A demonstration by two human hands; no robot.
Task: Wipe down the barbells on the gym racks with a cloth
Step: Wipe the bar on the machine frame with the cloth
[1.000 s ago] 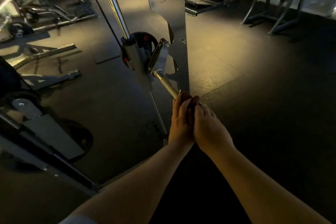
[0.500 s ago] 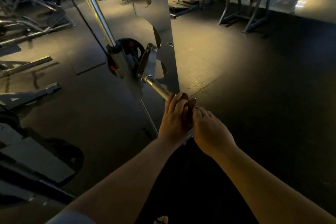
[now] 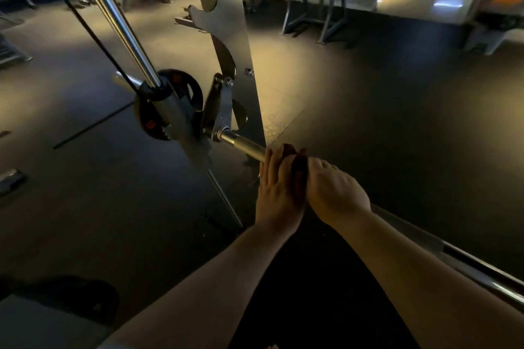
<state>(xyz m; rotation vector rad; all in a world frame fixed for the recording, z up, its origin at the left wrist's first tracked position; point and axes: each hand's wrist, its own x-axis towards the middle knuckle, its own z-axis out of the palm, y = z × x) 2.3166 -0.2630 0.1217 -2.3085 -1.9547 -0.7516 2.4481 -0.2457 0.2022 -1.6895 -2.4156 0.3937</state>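
Dim gym, dark rubber floor [image 3: 397,136], machines along far wall. Bar [image 3: 243,148] seated in hook [image 3: 219,110] of rack [image 3: 241,45] at centre, running near and right past both hands toward frame edge. Cloth [image 3: 296,161], dark red, wrapped over bar between hands. Left hand [image 3: 276,193]: grip narrow, fingers folded over cloth and bar. Right hand [image 3: 336,193]: grip curled on cloth, touching left hand.

Handling, as judged: treat bar as heavy, rigid, smooth chrome, likely slippery under cloth. Carried by rack, so no lifting needed. Treat cloth as light, soft, prone to bunching. Wrap fully round bar and squeeze while sliding. Take hold on plain shaft, not at hook.

Clearance: stop strokes short of hook at far-left end, a likely pinch point for fingertips. Avoid cut edges of rack, just beside left hand. Open room along bar toward near right. Guide rod [image 3: 119,25] and disc [image 3: 181,99] beyond hook, outside stroke path.
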